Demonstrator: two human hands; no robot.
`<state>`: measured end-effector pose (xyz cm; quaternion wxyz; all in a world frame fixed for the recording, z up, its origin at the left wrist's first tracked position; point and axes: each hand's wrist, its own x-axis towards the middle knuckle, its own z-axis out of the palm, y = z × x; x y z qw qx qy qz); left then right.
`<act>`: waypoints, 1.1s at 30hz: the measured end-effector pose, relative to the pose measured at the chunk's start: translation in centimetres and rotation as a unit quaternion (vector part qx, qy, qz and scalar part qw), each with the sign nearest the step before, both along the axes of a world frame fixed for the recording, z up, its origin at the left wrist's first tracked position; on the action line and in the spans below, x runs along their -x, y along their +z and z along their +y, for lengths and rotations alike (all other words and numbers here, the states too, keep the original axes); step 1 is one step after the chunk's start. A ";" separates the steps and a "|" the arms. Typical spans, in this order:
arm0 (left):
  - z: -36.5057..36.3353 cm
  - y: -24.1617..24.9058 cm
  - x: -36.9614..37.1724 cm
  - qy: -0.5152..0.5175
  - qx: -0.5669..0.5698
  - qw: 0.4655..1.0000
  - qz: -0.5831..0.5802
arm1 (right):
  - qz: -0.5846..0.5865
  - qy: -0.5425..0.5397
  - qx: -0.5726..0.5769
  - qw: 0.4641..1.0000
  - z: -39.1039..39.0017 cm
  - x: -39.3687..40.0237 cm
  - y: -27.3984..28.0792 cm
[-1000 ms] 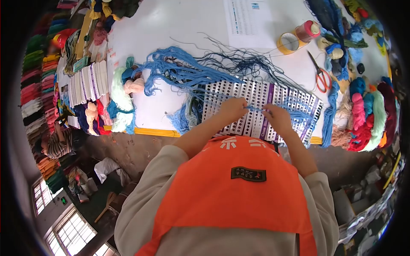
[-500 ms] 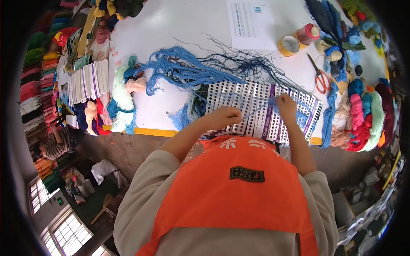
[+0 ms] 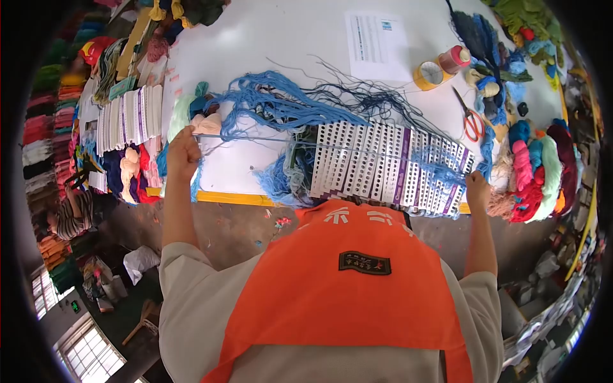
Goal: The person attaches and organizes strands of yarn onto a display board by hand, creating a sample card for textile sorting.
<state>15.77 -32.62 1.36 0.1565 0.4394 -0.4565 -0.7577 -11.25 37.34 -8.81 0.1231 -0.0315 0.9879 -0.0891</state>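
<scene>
Along the far left, stacks of coloured yarn (image 3: pixel 39 131) stand beside the white tabletop (image 3: pixel 274 38), and a group of white cards (image 3: pixel 131 118) lies near its left edge, above a peach skein (image 3: pixel 129 165). Next come a mint-green skein (image 3: pixel 179 113) and a pale peach bundle (image 3: pixel 206 124), with the left hand (image 3: pixel 183 155) just in front of them, its fingertips together, clamped on one end of a blue strand (image 3: pixel 262 138). That strand runs taut to the right, below a loose heap of blue yarn (image 3: pixel 274 96) and across the perforated cards (image 3: pixel 364 159), which lie side by side near the front edge. Dark blue threads (image 3: pixel 377 99) spread behind the cards, and a printed sheet (image 3: pixel 375 48) lies farther back. Right of the sheet are a yellow roll (image 3: pixel 428 75) and a red spool (image 3: pixel 454 59), then scissors (image 3: pixel 473 125) with orange handles. At the right end of the perforated cards, the right hand (image 3: pixel 477 191) has its fingers closed on the strand's other end. Beyond it, pink, red, mint and maroon skeins (image 3: pixel 543 172) lie bunched together.
</scene>
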 end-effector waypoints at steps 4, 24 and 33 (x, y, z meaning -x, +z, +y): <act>-6.3 0.0 -2.6 0.082 -0.061 0.988 0.114 | 0.033 -0.004 -0.078 0.996 0.8 0.5 0.6; 21.6 5.6 8.2 -0.349 -0.055 0.910 0.216 | -0.425 0.020 0.580 0.695 -20.5 -8.2 21.8; 28.8 4.6 9.7 -0.528 0.167 0.825 0.114 | -0.348 0.099 0.509 0.781 -21.7 -9.7 20.3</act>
